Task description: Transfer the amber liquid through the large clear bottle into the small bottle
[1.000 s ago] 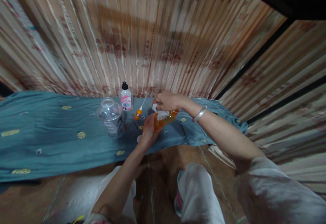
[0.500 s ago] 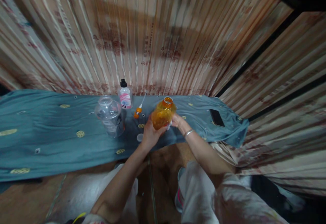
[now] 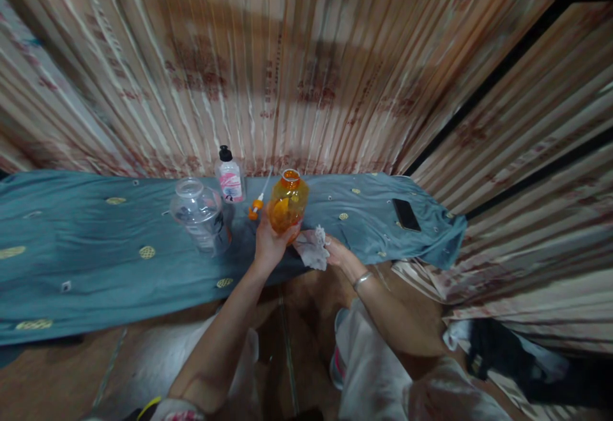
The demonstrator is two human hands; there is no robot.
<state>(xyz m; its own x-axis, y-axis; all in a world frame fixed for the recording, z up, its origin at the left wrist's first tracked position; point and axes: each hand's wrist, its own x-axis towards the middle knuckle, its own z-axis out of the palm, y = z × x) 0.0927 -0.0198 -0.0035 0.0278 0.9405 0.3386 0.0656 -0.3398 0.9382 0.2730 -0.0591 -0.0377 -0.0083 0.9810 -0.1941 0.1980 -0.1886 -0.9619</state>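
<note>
Head view, left fingers point(image 3: 287, 236) wrapped round amber bottle point(image 3: 292, 199), right fingers point(image 3: 331, 248) grasping white tissue point(image 3: 313, 252), pink label point(image 3: 232, 184) illegible on black-capped bottle point(image 3: 228, 168)

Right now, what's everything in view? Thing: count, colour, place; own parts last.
Bottle without cap: 1, amber, in left hand
Tissue: 1, white, in right hand
Pump top with tube: 1, orange and white, lying left of amber bottle
Labelled bottle: 1, clear with black cap, pink label, near curtain
Jar: 1, clear, leftmost container
Phone: 1, black, right end of cloth
Cloth: 1, teal with yellow motifs, under the items
Curtain: beige with reddish print, behind; panel count unclear
Bars: 2, dark, right
Floor: brown, below
Dark heap: count unclear, lower right
Left hand: 1, bare, centre
Right hand: 1, bare, silver bracelet at wrist
Trouser legs: 2, pale, bottom
</note>
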